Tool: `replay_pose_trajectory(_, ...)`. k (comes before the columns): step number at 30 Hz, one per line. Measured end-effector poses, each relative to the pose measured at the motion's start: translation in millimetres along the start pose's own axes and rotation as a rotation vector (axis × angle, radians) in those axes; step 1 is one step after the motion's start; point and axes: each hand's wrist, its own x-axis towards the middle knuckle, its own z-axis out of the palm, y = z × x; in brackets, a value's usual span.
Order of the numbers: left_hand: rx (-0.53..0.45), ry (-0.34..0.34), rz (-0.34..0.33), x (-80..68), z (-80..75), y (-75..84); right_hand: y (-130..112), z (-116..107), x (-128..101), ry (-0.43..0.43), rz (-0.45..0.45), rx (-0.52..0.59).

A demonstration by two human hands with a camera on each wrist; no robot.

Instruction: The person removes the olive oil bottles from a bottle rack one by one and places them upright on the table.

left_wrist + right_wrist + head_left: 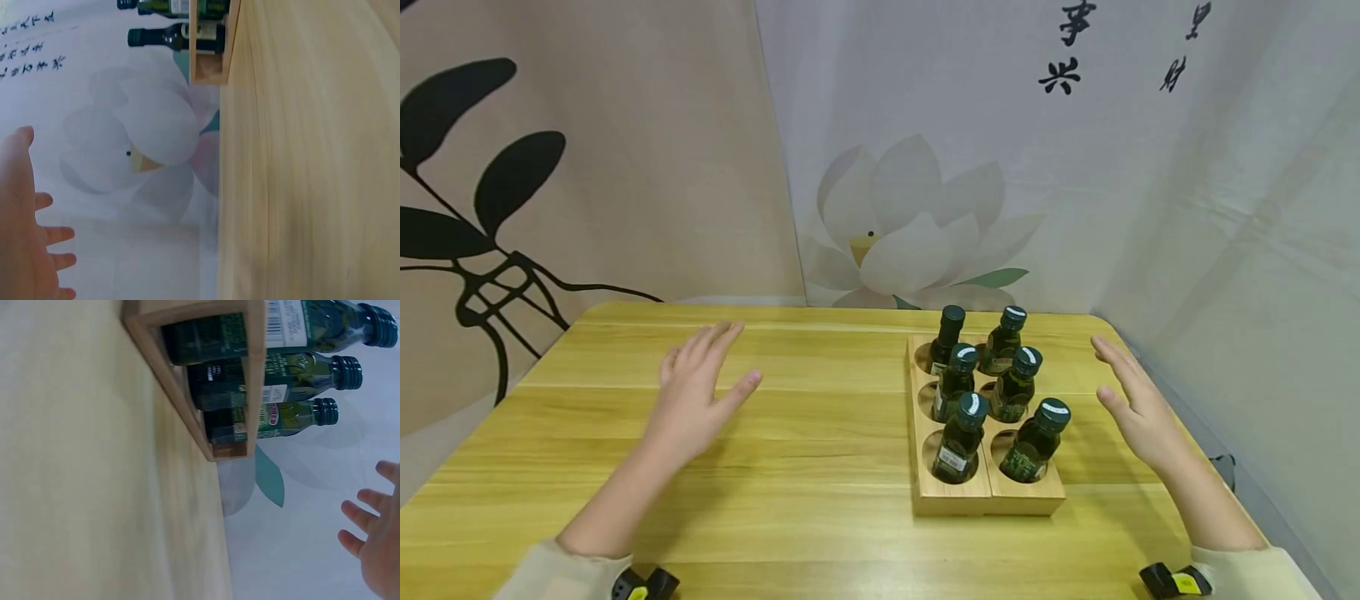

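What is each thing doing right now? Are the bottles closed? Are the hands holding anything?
Left hand: open, fingers straight, holding nothing, above the table.
Right hand: open, holding nothing, right of the wooden rack.
Six bottles: upright in the rack's holes, caps on.
Wooden rack: flat on the table, all holes filled.

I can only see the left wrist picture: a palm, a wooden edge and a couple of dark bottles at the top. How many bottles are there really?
Observer: Six dark green bottles, standing in a wooden rack with two rows of three holes.
Operator: Is anybody holding one?
Observer: No. The left hand hovers open over bare table, well to the left of the rack.
Operator: And the other hand?
Observer: The right hand is open too, fingers straight, just right of the rack and not touching it.
Operator: Are the bottles capped?
Observer: Yes, each has a dark screw cap; some caps show a white mark on top.
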Motion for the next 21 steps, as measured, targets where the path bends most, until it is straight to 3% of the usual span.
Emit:
replay_pose_trajectory(11,-0.110,0.005,0.042,-4.1,22.9,26.6,7,19,-18,-0.009,-0.096,0.039)
replay_pose_trajectory(21,-0.230,0.007,0.059,-5.1,42.5,46.9,9,28,-29,-0.121,-0.105,0.144)
